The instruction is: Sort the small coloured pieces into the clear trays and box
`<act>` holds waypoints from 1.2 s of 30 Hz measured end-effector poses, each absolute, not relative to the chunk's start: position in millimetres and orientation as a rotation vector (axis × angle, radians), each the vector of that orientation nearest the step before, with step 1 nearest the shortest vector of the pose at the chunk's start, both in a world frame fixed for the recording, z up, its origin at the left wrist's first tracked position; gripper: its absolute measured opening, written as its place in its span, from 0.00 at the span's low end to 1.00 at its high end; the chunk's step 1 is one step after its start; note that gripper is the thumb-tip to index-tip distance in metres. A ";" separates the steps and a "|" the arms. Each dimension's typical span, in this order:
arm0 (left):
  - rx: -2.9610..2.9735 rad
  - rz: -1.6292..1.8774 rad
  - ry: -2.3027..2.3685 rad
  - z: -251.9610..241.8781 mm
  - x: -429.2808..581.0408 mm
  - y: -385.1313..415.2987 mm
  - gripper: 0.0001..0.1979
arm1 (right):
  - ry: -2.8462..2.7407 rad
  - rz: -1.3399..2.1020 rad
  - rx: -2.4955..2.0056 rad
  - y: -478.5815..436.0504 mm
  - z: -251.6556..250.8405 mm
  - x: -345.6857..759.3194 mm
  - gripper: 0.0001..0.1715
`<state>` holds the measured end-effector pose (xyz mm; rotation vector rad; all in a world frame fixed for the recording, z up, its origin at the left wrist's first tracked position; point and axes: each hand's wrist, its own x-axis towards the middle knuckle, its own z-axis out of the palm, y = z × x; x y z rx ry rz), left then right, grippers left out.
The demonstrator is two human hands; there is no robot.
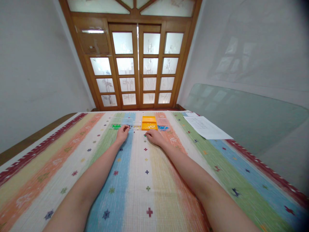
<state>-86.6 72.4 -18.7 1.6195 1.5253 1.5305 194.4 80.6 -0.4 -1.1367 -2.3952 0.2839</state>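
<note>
Both my arms reach far out over a striped cloth point(145, 180). My left hand point(122, 132) rests on the cloth with its fingers curled, close to a green piece point(116, 126) and some tiny dark bits. My right hand point(153, 136) lies knuckles up just below an orange tray point(149, 123), fingers bent and pinched towards the cloth. Whether either hand holds anything is too small to see. A blue piece point(163, 128) lies right of the tray, and clear small boxes point(135, 124) sit between the green piece and the tray.
A white printed sheet point(206, 127) lies on the cloth at the right. A glass pane point(241, 112) leans on the right wall. Wooden doors with frosted panes point(137, 64) stand beyond the table's far edge.
</note>
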 end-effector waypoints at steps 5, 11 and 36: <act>1.245 1.736 1.518 -19.5 -106.8 77.6 0.09 | -2.377 0.285 -1.122 81.3 -2.1 195.1 0.16; 0.964 1.837 1.465 -18.8 -124.2 80.9 0.15 | -2.371 0.308 -1.123 81.9 -3.0 194.8 0.16; 0.645 1.818 1.270 -11.4 -133.5 79.5 0.23 | -2.341 0.318 -1.111 83.8 -6.7 195.8 0.14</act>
